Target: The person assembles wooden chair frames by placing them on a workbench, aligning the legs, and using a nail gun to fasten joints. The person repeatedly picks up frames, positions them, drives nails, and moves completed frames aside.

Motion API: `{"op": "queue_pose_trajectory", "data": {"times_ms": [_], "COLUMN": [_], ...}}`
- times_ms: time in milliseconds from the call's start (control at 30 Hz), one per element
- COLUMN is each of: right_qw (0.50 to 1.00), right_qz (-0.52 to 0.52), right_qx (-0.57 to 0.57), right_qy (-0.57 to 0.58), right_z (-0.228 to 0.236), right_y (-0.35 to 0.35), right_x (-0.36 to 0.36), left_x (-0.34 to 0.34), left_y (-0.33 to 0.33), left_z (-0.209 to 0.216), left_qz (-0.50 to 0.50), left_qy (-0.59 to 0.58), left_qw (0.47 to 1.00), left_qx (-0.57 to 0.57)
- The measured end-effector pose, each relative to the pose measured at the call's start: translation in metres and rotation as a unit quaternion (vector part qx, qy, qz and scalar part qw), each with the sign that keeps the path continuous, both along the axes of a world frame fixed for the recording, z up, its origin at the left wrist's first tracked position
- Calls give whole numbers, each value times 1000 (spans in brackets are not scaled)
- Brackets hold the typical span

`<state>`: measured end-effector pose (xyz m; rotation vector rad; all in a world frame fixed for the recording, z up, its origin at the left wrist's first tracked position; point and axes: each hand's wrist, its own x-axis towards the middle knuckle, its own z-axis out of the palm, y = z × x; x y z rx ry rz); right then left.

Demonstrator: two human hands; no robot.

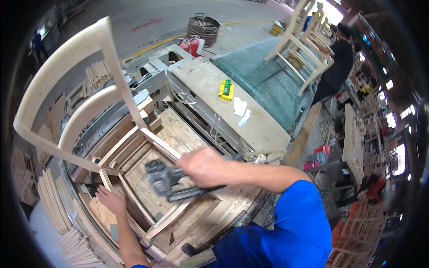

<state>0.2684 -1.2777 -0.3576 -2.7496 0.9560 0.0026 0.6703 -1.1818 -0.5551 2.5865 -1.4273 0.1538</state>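
Observation:
A pale bare-wood chair frame [118, 69] lies on the wooden workbench [181, 127], its curved back rising to the left. My right hand [203, 167] is closed around the handle of a dark nail gun [160, 177], blurred by motion. The tool hangs over the open seat frame; whether its nose touches wood, I cannot tell. At the near left of the seat frame, my left hand [111, 201] lies with fingers stretched out against a wooden rail. Its palm is hidden from view.
Beyond the workbench, a board [263, 129] carries a yellow-and-green box [226, 90] and white paper pieces. Farther back, another person [333, 64] stands by a chair [297, 58] on a green surface. Wood strips [53, 196] are stacked at left; a rusty drum [203, 31] stands behind.

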Motion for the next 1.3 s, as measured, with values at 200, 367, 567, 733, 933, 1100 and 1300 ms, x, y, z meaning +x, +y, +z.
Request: {"op": "queue_pose_trajectory", "data": {"times_ms": [200, 367, 567, 733, 933, 1100, 1300], "right_qw": [937, 881, 869, 887, 893, 827, 932], "right_qz": [-349, -434, -418, -434, -371, -423, -249], "right_qx": [-13, -187, -264, -150, -218, -369, 147], "right_qy": [10, -37, 26, -44, -135, 20, -218], "right_z": [67, -36, -126, -145, -153, -131, -189], "right_y": [-11, -15, 30, 71, 70, 23, -16], "right_x": [-194, -323, -358, -328, -244, -250, -57], "left_x": [-42, -63, -75, -60, -20, -26, -17], "left_y": [53, 52, 48, 52, 64, 55, 83], "left_z": [29, 41, 45, 46, 25, 0, 1], "left_qz": [32, 39, 44, 79, 80, 88, 120], "left_qy": [4, 16, 31, 32, -14, 12, 1], "left_qw": [998, 996, 995, 991, 996, 993, 985], "left_qx": [59, 77, 85, 102, 31, 71, 124]}}
